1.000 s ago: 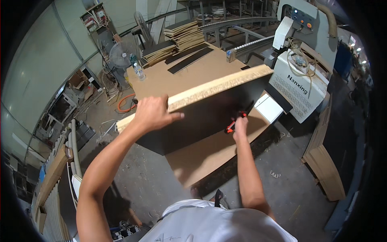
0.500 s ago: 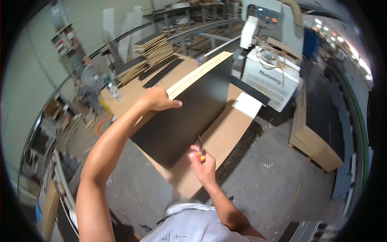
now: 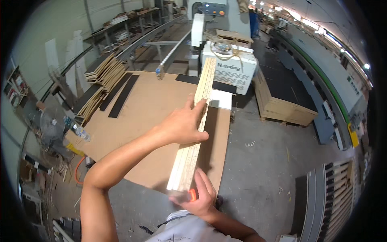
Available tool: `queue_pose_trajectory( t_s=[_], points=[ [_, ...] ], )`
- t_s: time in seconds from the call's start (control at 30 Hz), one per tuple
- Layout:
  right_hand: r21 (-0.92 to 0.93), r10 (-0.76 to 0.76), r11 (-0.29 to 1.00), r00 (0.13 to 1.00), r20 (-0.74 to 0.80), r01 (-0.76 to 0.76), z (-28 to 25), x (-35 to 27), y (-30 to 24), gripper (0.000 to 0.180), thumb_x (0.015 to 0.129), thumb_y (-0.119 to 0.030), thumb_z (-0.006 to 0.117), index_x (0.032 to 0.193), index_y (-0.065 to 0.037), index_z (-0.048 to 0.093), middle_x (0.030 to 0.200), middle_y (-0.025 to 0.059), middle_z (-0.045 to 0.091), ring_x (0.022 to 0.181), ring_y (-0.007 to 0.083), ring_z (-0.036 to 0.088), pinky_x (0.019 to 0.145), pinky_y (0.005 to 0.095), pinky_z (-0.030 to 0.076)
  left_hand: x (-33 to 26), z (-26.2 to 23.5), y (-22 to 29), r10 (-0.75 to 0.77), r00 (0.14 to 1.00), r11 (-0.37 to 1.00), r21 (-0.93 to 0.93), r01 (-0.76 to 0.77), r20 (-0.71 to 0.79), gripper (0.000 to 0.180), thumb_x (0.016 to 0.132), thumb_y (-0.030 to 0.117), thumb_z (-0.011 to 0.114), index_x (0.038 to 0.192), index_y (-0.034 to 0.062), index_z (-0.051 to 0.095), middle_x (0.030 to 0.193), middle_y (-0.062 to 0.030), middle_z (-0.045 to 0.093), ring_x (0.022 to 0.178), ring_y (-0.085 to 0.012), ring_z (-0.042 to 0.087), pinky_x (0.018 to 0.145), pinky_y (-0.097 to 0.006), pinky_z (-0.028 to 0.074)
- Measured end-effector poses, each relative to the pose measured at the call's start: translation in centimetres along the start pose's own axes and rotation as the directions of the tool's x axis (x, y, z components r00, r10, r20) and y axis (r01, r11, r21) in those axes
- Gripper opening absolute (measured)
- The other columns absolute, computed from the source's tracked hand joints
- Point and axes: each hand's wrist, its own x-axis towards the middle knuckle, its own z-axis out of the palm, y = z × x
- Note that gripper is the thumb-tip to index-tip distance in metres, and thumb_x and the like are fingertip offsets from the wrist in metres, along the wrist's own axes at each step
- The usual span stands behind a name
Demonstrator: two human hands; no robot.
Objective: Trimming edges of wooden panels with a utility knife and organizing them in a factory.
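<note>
A few boards [image 3: 185, 163] stand on edge together on the brown tabletop, their pale raw particleboard edges turned up. My left hand [image 3: 181, 125] grips across these edges near the middle, with the thumb on the right side and the fingers over the top. At the near end of the boards, my right hand [image 3: 204, 195] is closed round a knife with an orange handle [image 3: 193, 195]. Motion blurs the knife's front part, close against the boards' near corner. The boards' broad faces are mostly out of sight from above.
The brown sheet-covered table [image 3: 151, 101] carries dark strips [image 3: 124, 96], a white piece [image 3: 221, 99] and stacked thin panels [image 3: 105, 72]. Plastic bottles [image 3: 80, 131] stand at its left edge. Beyond is a machine [image 3: 229, 68]; a black-topped panel stack [image 3: 286, 92] sits right, a roller rack [image 3: 334, 193] nearer.
The boards have swung from leaning with a black face showing to standing edge-up before me. My right hand has brought the knife to their near end. The view has turned right.
</note>
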Motion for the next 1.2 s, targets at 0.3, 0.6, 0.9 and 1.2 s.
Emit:
queue_pose_trajectory(
  t_s=[0.3, 0.6, 0.9, 1.2],
  points=[
    [-0.247, -0.112, 0.967, 0.972, -0.206, 0.06, 1.3, -1.3, -1.9, 0.089, 0.06, -0.046, 0.089, 0.115, 0.015, 0.054, 0.109, 0.0245, 0.064, 0.084, 0.0345, 0.064, 0.072, 0.0369, 0.051, 7.2, 0.4, -4.5, 0.625, 0.767, 0.775, 0.006, -0.632, 0.146, 0.045, 0.081, 0.048, 0.065, 0.101, 0.0084, 0.072, 0.137, -0.0169, 0.052, 0.139, -0.0406, 0.029, 0.113, -0.061, 0.018],
    [-0.415, -0.099, 0.903, 0.89, -0.445, -0.108, 4.1, -2.1, -2.2, 0.102, 0.06, -0.045, 0.09, 0.129, 0.007, 0.036, 0.114, 0.0261, 0.057, 0.091, 0.0357, 0.061, 0.075, 0.0404, 0.052, 15.6, 3.9, -5.6, 0.735, 0.659, 0.621, -0.232, -0.748, -0.159, 0.039, 0.081, 0.036, 0.066, 0.063, 0.0026, 0.062, 0.073, -0.0087, 0.061, 0.082, -0.0251, 0.058, 0.093, -0.043, 0.042],
    [-0.35, -0.018, 0.921, 0.882, -0.472, -0.169, 1.8, -2.7, -1.7, 0.085, 0.063, -0.027, 0.085, 0.125, 0.013, 0.041, 0.105, 0.0254, 0.057, 0.087, 0.0394, 0.061, 0.078, 0.0435, 0.051, 15.1, 5.1, -3.0, 0.596, 0.774, 0.751, -0.193, -0.631, -0.211, 0.041, 0.076, 0.032, 0.068, 0.052, 0.0, 0.058, 0.055, -0.0102, 0.054, 0.066, -0.0232, 0.051, 0.066, -0.036, 0.044],
    [-0.21, 0.062, 0.969, 0.953, -0.297, -0.128, -7.9, -3.0, 0.0, 0.077, 0.06, -0.023, 0.083, 0.122, 0.007, 0.049, 0.095, 0.0175, 0.062, 0.08, 0.0306, 0.062, 0.074, 0.0398, 0.052, 10.1, 4.8, -3.7, 0.326, 0.834, 0.869, -0.207, -0.45, -0.445, 0.045, 0.08, 0.037, 0.064, 0.056, -0.0007, 0.063, 0.05, -0.0129, 0.053, 0.057, -0.0265, 0.048, 0.069, -0.039, 0.042]
  ],
)
